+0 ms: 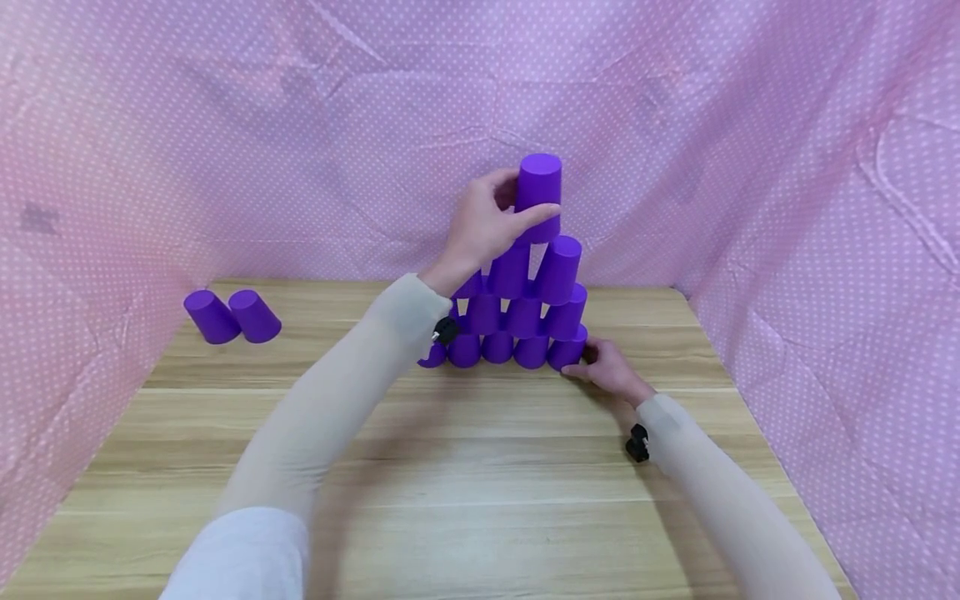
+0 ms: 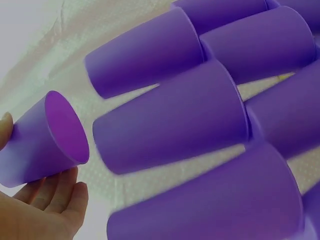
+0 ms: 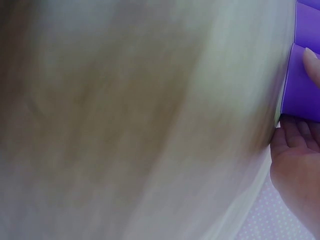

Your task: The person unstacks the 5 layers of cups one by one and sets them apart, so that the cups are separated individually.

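My left hand (image 1: 486, 221) holds a purple cup (image 1: 540, 187) mouth down above a pyramid of upturned purple cups. Thumb and fingers lie on opposite sides of it. In the left wrist view the held cup's open mouth (image 2: 67, 127) faces the stack, with a gap between it and the nearest stacked cup (image 2: 172, 120). At the pyramid's lower right corner, my right hand (image 1: 609, 367) grips the end cup (image 1: 566, 350) of the bottom row. Its thumb lies on the near side (image 3: 302, 82) and its fingers reach behind. My left forearm hides the pyramid's left part.
Two more upturned purple cups (image 1: 255, 317) stand side by side at the far left of the wooden table (image 1: 480, 500). Pink dotted cloth (image 1: 337, 167) hangs behind the table and along both sides.
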A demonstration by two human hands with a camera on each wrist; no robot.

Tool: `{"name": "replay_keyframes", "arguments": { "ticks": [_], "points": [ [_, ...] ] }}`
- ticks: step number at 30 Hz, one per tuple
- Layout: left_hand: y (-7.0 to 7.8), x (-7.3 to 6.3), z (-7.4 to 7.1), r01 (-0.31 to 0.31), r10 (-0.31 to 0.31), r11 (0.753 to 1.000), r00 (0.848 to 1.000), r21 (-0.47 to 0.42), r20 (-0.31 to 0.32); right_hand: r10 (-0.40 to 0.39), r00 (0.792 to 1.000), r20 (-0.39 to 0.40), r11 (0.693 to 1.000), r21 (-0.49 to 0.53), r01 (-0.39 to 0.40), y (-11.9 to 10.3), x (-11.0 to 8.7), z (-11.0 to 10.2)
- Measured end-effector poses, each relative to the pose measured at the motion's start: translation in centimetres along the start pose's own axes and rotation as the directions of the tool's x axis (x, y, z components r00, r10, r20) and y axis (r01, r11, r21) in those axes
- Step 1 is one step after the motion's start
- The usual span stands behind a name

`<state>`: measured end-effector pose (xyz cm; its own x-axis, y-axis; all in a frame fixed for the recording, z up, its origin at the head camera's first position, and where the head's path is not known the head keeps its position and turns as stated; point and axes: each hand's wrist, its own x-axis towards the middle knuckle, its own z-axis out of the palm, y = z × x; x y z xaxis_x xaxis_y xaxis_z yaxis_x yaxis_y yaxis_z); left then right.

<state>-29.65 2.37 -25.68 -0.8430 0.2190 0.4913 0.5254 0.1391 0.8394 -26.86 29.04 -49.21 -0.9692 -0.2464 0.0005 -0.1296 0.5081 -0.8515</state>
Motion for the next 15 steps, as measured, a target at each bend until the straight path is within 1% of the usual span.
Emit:
{"name": "replay_keyframes", "arguments": {
  "ticks": [1,3,4,5,7,9,11,12,14,15],
  "points": [
    [0.0,-0.2,-0.4,-0.017,0.017,1.000,1.000,-0.005,-0.020,-0.001,1.000,0.000,1.000,0.012,0.001,-0.1,0.0,0.0],
    [0.0,-0.6,-1.3,-0.040,0.040,0.999,0.997,0.008,-0.070,-0.012,1.000,0.009,1.000,0.011,0.012,-1.0,-0.3,0.0],
    [0.0,-0.8,-1.7,-0.043,0.043,0.999,0.995,0.007,-0.091,-0.012,1.000,0.013,1.000,0.015,0.012,-1.5,-0.4,-0.1],
    [0.4,-1.2,-2.1,-0.050,0.051,0.999,0.992,0.016,-0.116,-0.012,1.000,0.015,1.000,0.016,0.012,-2.0,-0.6,-0.1],
    [1.4,-2.0,-3.0,-0.053,0.055,0.998,0.987,0.018,-0.153,-0.018,1.000,0.020,1.000,0.010,0.018,-1.8,-0.5,-0.1],
    [1.6,-2.3,-3.9,-0.042,0.042,0.999,0.982,0.006,-0.184,-0.005,1.000,0.014,1.000,-0.001,0.005,-1.2,-0.3,-0.1],
    [1.6,-2.6,-4.9,-0.035,0.033,0.999,0.977,-0.008,-0.209,0.002,1.000,0.004,1.000,-0.010,-0.002,-0.2,0.0,-0.1],
    [1.2,-2.6,-5.3,-0.029,0.025,0.999,0.976,-0.014,-0.218,-0.001,1.000,0.002,1.000,-0.019,0.001,0.3,0.1,0.0],
    [0.5,-2.7,-6.2,-0.016,0.011,1.000,0.971,-0.016,-0.239,0.016,1.000,-0.006,1.000,-0.021,-0.016,0.2,0.1,0.0],
    [0.5,-3.0,-6.6,-0.015,0.012,1.000,0.968,-0.009,-0.249,0.017,1.000,-0.009,1.000,-0.023,-0.017,0.2,0.1,0.0]
  ]
}}
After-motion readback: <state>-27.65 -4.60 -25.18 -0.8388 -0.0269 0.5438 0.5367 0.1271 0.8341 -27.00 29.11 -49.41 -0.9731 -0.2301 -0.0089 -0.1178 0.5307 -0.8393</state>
